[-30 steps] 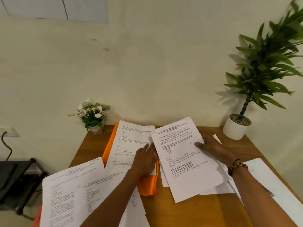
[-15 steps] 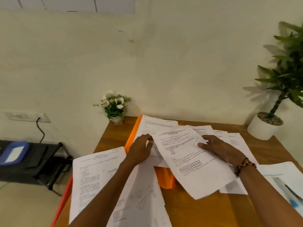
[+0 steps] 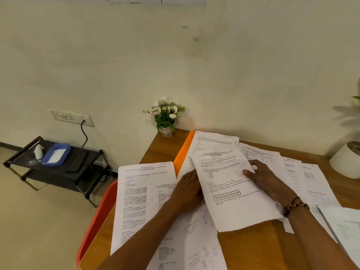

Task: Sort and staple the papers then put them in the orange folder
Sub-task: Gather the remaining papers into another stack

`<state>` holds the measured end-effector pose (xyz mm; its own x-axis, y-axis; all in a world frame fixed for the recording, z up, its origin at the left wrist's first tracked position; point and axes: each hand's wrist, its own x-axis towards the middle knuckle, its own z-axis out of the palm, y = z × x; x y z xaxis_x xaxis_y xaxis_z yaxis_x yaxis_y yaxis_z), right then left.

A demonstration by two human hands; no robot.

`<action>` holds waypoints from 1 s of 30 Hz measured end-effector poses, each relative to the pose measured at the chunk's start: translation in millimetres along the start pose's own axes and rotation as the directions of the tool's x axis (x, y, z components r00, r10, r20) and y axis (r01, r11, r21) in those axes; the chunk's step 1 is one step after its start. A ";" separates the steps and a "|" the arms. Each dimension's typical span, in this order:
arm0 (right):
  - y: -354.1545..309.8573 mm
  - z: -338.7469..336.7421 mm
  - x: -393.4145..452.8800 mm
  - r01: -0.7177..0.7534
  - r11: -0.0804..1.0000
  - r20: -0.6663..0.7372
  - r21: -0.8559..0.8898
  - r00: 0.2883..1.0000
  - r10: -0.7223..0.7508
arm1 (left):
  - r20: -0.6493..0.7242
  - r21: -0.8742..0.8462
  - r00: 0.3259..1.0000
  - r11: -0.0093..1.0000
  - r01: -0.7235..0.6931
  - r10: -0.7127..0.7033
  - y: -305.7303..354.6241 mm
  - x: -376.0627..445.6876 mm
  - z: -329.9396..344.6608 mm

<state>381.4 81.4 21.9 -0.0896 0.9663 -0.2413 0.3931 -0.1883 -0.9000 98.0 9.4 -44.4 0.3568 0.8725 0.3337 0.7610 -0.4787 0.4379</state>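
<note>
Printed sheet (image 3: 231, 190) has slid left over left hand (image 3: 188, 193); right hand (image 3: 266, 180) grip pinches its thin edge.

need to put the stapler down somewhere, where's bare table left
Bare wood shows in two patches: at the near edge of the table, between the gridded sheet held by the right hand and the right forearm, and at the far left corner beside the flower pot and the orange folder. Elsewhere, overlapping papers crowd the top.
</note>
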 end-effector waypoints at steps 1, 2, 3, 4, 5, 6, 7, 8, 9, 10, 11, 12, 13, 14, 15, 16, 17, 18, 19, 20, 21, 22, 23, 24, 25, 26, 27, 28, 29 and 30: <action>-2.9 -1.6 -2.4 -0.009 1.000 -0.012 0.011 1.000 0.009 | -0.015 -0.016 1.000 1.000 -0.003 0.003 -0.7 0.9 0.7; -4.2 -3.9 -4.0 -0.020 1.000 -0.029 0.024 0.999 0.020 | -0.030 -0.037 1.000 0.999 0.004 -0.005 -1.1 1.8 0.7; -5.7 -6.3 -6.4 -0.021 0.999 -0.048 0.031 0.999 0.023 | -0.044 -0.063 0.998 0.998 0.030 -0.033 -0.5 3.1 -1.7; -6.0 -9.5 -8.5 -0.025 0.999 -0.065 0.044 0.997 0.027 | -0.054 -0.084 0.995 0.993 0.081 -0.086 -0.1 4.5 -5.5; -6.6 -12.6 -10.9 -0.014 0.998 -0.082 0.054 0.996 0.018 | -0.064 -0.093 0.987 0.986 0.141 -0.147 -1.4 5.6 -10.4; -5.4 -16.1 -12.0 -0.020 0.998 -0.094 0.052 0.995 0.025 | -0.077 -0.099 0.976 0.975 0.197 -0.205 -4.1 6.1 -16.7; -3.2 -19.1 -12.2 -0.026 0.998 -0.100 0.049 0.995 0.031 | -0.102 -0.112 0.962 0.964 0.243 -0.254 -8.0 6.0 -24.1; -2.3 -21.5 -13.1 -0.032 0.997 -0.113 0.070 0.993 0.040 | -0.121 -0.134 0.945 0.949 0.287 -0.303 -14.3 4.8 -32.7; -1.2 -23.4 -14.5 -0.036 0.994 -0.124 0.099 0.991 0.048 | -0.134 -0.158 0.926 0.930 0.331 -0.352 -21.8 3.0 -42.5; -1.0 -24.5 -16.8 -0.050 0.991 -0.127 0.122 0.990 0.065 | -0.145 -0.173 0.905 0.911 0.376 -0.401 -31.4 1.0 -51.8; -0.7 -24.8 -18.0 -0.057 0.990 -0.126 0.128 0.989 0.073 | -0.160 -0.169 0.884 0.894 0.414 -0.440 -43.8 -1.6 -59.5; -2.4 -22.8 -19.6 -0.062 0.990 -0.128 0.129 0.989 0.079 | -0.171 -0.144 0.865 0.881 0.451 -0.471 -56.1 -4.9 -66.4; -4.5 -19.5 -21.1 -0.055 0.991 -0.128 0.120 0.989 0.071 | -0.181 -0.097 0.854 0.873 0.478 -0.488 -67.5 -8.6 -72.1; -5.9 -14.8 -22.0 -0.053 0.993 -0.129 0.105 0.989 0.066 | -0.179 -0.036 0.849 0.865 0.500 -0.498 -77.9 -12.6 -76.0; -7.7 -8.7 -23.2 -0.041 0.996 -0.130 0.084 0.990 0.052 | -0.166 0.022 0.846 0.856 0.517 -0.507 -86.2 -16.4 -78.9; -9.9 -1.0 -24.8 -0.029 0.997 -0.127 0.075 0.991 0.038 | -0.143 0.059 0.836 0.839 0.541 -0.529 -91.7 -20.5 -81.3; -11.9 7.1 -26.1 -0.011 0.997 -0.119 0.072 0.993 0.019 | -0.126 0.078 0.823 0.821 0.565 -0.554 -94.9 -23.9 -82.4; -13.4 15.1 -26.9 0.004 0.998 -0.111 0.070 0.994 0.004 | -0.119 0.084 0.810 0.807 0.585 -0.574 -97.1 -26.3 -82.3; -15.5 24.1 -28.4 0.021 0.998 -0.099 0.062 0.995 -0.015 | -0.117 0.091 0.802 0.798 0.596 -0.586 -97.9 -28.1 -82.3; -16.6 32.8 -29.2 0.033 0.998 -0.087 0.052 0.996 -0.028 | -0.119 0.101 0.800 0.794 0.599 -0.589 -98.6 -29.1 -82.0; -17.1 41.7 -29.6 0.040 0.998 -0.074 0.038 0.997 -0.038 | -0.118 0.108 0.799 0.792 0.601 -0.590 -99.4 -29.5 -81.6; -17.1 50.3 -30.1 0.047 0.999 -0.060 0.018 0.997 -0.046 | -0.115 0.103 0.797 0.791 0.604 -0.593 -98.7 -29.1 -81.9; -17.0 57.7 -31.1 0.063 0.998 -0.047 -0.007 0.997 -0.063 | -0.110 0.086 0.794 0.790 0.608 -0.599 -98.8 -28.0 -82.3; -17.1 64.2 -32.5 0.083 0.996 -0.038 -0.041 0.996 -0.085 | -0.107 0.064 0.794 0.793 0.606 -0.599 -99.1 -26.7 -83.1; -16.8 69.8 -33.9 0.107 0.992 -0.036 -0.072 0.993 -0.110 | -0.100 0.033 0.794 0.796 0.604 -0.599 -98.6 -25.4 -84.2; -16.0 73.3 -34.9 0.125 0.986 -0.043 -0.108 0.990 -0.131 | -0.090 -0.011 0.792 0.795 0.606 -0.604 -98.4 -24.0 -85.6; -16.4 75.9 -37.0 0.139 0.981 -0.053 -0.138 0.988 -0.147 | -0.074 -0.064 0.783 0.786 0.615 -0.618 -98.9 -22.7 -87.1; -17.4 77.6 -38.9 0.144 0.977 -0.065 -0.155 0.986 -0.156 | -0.053 -0.111 0.772 0.772 0.626 -0.634 -98.6 -21.9 -89.3; -18.0 78.5 -40.3 0.148 0.975 -0.072 -0.163 0.984 -0.162 | -0.037 -0.132 0.766 0.763 0.633 -0.642 -99.0 -21.4 -91.5; -18.7 78.7 -41.4 0.154 0.973 -0.072 -0.172 0.983 -0.168 | -0.033 -0.133 0.770 0.766 0.629 -0.637 -99.9 -20.7 -93.9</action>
<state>305.8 31.1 20.2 -0.0887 0.9943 -0.0598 0.5262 -0.0042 -0.8503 -36.4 30.0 -16.7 -0.2284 0.9736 0.0055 0.7351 0.1687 0.6567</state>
